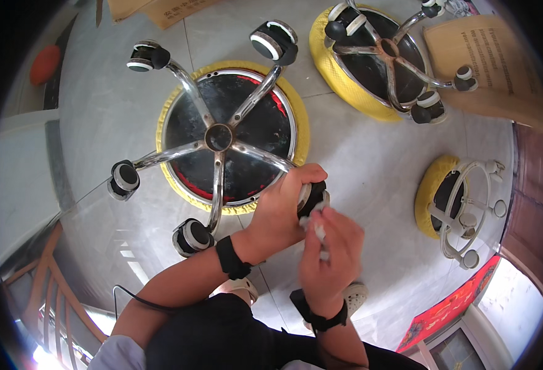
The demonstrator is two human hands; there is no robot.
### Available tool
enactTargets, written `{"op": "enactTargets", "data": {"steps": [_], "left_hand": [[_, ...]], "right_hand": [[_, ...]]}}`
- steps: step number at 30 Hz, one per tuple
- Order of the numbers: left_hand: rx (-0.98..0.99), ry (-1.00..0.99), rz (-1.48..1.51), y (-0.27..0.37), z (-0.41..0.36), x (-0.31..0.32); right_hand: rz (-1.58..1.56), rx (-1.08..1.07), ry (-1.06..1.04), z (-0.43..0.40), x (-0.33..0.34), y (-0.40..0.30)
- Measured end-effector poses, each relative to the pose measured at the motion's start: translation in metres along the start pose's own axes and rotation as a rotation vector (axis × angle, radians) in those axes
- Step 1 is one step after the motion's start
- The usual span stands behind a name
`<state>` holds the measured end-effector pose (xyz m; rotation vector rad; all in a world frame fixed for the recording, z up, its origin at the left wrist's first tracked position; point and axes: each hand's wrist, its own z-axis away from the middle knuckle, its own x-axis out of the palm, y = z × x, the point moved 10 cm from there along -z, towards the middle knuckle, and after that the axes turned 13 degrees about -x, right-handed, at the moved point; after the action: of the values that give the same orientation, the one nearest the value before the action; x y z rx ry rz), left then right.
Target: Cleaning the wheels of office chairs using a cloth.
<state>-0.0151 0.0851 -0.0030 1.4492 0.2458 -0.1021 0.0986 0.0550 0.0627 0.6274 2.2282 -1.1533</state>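
An upturned stool lies before me, its round seat with a yellow cover (301,134) resting on the floor. Five-legged would be its chrome base (193,90), with rust around the central hub (219,137) and a caster at each leg end. My left hand (274,212) grips the near-right caster (312,199), which is black with pale, dirty wheels. Pinched in the fingers of my right hand (334,249) is a white wad of tissue or cloth (318,226), held against that caster's lower side. The wad is partly hidden by my fingers.
A second upturned yellow stool (378,60) lies at the upper right, beside a printed cardboard sheet (488,69). Farther right is a smaller yellow stool (438,199) with a white frame. An orange ball-like object (45,64) is at the far left. More cardboard (160,9) lies at the top.
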Motion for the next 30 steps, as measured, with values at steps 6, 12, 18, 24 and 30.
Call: {"op": "enactTargets", "data": {"steps": [6, 12, 18, 24, 30], "left_hand": [[0.072, 0.033, 0.004, -0.001, 0.001, -0.001], [0.034, 0.044, -0.007, -0.002, 0.001, -0.001], [0.058, 0.032, -0.017, 0.001, 0.000, -0.001], [0.024, 0.032, -0.039, -0.001, 0.000, -0.001], [0.025, 0.028, 0.006, -0.001, 0.001, 0.000]], "right_hand": [[-0.166, 0.345, -0.042, -0.005, 0.011, 0.034], [-0.060, 0.038, -0.046, -0.004, 0.002, 0.006], [-0.086, 0.197, -0.035, 0.000, 0.009, 0.022], [-0.031, -0.006, -0.006, 0.001, 0.002, 0.005], [0.032, 0.075, -0.021, 0.011, 0.005, 0.007]]}}
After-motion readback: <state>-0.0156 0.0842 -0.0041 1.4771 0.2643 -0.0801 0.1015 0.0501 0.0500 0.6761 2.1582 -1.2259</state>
